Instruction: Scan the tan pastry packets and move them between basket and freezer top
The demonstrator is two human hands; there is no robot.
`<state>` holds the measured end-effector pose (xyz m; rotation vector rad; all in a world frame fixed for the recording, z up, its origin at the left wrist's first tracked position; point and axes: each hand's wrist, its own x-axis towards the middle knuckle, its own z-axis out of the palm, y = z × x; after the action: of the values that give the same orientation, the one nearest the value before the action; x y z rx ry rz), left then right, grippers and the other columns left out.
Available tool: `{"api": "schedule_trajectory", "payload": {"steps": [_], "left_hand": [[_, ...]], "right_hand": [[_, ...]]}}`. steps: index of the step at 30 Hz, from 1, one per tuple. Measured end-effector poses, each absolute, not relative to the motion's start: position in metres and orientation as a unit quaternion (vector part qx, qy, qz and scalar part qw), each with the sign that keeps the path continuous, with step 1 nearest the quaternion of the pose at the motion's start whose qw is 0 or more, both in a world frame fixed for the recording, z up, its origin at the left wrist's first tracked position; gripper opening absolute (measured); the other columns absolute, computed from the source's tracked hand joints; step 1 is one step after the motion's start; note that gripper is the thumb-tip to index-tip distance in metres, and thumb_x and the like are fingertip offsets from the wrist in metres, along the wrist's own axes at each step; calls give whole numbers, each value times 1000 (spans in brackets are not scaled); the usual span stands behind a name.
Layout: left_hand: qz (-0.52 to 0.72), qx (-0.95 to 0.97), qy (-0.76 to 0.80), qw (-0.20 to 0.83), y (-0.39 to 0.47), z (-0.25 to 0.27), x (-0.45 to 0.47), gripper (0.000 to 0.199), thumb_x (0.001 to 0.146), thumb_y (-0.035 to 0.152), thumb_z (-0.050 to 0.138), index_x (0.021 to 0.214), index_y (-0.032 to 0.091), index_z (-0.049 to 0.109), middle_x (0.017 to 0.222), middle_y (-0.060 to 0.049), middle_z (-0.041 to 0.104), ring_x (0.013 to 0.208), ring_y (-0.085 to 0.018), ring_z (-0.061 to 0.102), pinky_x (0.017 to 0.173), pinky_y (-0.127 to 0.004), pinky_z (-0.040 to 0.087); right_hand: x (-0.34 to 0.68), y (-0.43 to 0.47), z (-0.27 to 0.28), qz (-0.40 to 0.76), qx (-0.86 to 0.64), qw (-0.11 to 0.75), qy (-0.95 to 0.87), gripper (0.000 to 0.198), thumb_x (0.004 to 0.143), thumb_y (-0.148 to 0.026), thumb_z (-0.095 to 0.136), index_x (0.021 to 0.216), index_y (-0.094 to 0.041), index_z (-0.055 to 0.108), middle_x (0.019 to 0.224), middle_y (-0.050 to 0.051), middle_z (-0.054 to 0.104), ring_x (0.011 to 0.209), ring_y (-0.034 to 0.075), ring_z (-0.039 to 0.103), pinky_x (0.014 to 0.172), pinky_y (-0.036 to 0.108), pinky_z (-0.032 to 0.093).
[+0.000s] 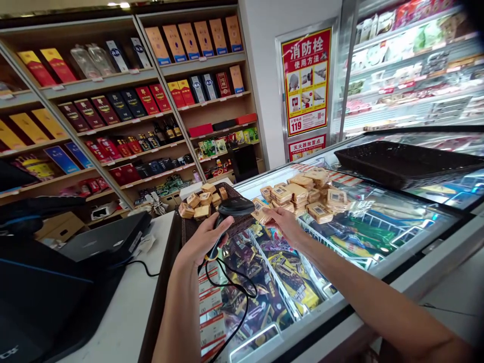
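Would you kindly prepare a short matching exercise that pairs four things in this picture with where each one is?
1. Scanner
2. Single pack
3. Pile of packs
4. Red-and-yellow poster

A. On the wall
B. In the right hand
C. On top of the freezer
D. In the left hand

Pairs: 1-D, 2-B, 3-C, 4-A

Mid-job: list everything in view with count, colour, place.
scanner: one, black, centre
cable: count unclear, black, below scanner
baskets: two, dark, left and far right
freezer: at least one, white, foreground
packets: many, tan, left basket and freezer top
wrapped goods: many, mixed colours, inside freezer
machines: several, black, white counter
posters: two, red, wall
boxes: many, mixed colours, brown shelves
cooler: one, pale, upper right
left grip: one, holding scanner
right grip: one, holding packet
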<state>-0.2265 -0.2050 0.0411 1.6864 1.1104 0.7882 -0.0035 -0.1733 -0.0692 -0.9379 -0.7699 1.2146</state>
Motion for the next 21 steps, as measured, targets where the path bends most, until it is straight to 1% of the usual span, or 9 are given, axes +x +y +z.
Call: {"api": "schedule_trajectory", "payload": {"steps": [3,6,9,11,13,14,17,19,21], "left_hand": [[324,673,469,472,-209,45,-225,51,76,67,68,88,20,53,66,6,48,47,-6,42,42,-19,28],[324,661,481,476,-210,49,-228,52,74,68,70,84,21,50,60,8,41,44,-6,40,38,-17,24],[348,659,476,468,-208,51,-234,52,72,67,72,80,21,47,60,9,39,46,-6,43,40,-16,26],[350,662,475,462,-208,54,-237,52,73,67,72,82,21,48,61,9,40,47,-6,43,40,-17,27],[350,661,478,460,-208,57,-239,54,73,70,70,86,22,49,62,8,42,46,-7,42,40,-17,27],[350,659,480,461,-209,58,-240,54,73,70,70,88,22,50,63,8,43,46,-7,41,39,-18,27],[357,651,486,462,-210,60,-242,52,73,68,71,85,23,48,61,8,42,46,-8,42,40,-19,27],[366,648,483,461,-209,59,-243,52,73,67,72,79,23,45,59,8,40,47,-8,43,42,-18,28],[371,648,480,461,-209,58,-243,52,73,66,73,77,22,44,60,8,41,48,-8,45,44,-18,30]], "right_hand": [[0,-171,-69,510,-438,643,-367,40,63,-49,85,75,-19,63,65,-3,63,57,13,62,61,28,53],[12,-164,-66,433,-476,652,-401,36,65,-47,81,80,-19,63,68,-1,66,58,16,63,58,28,51],[39,-153,-63,305,-487,729,-373,35,68,-45,76,86,-20,62,76,0,66,62,15,61,59,29,51],[62,-146,-60,198,-490,784,-326,37,70,-45,74,93,-20,60,81,0,64,67,15,60,62,29,53],[85,-141,-60,120,-493,814,-283,39,72,-46,72,99,-21,58,83,0,62,69,15,60,63,30,54],[95,-139,-61,103,-494,822,-264,40,73,-47,71,100,-21,57,83,-1,61,68,15,61,63,30,54],[113,-129,-68,134,-475,840,-225,40,75,-51,69,98,-22,53,81,-2,59,65,15,62,61,32,56],[117,-121,-75,188,-450,845,-221,41,73,-55,69,93,-23,53,80,-2,60,68,16,63,64,33,58],[117,-113,-83,212,-439,836,-252,41,73,-58,68,90,-22,56,81,-1,61,74,17,64,68,35,59]]}}
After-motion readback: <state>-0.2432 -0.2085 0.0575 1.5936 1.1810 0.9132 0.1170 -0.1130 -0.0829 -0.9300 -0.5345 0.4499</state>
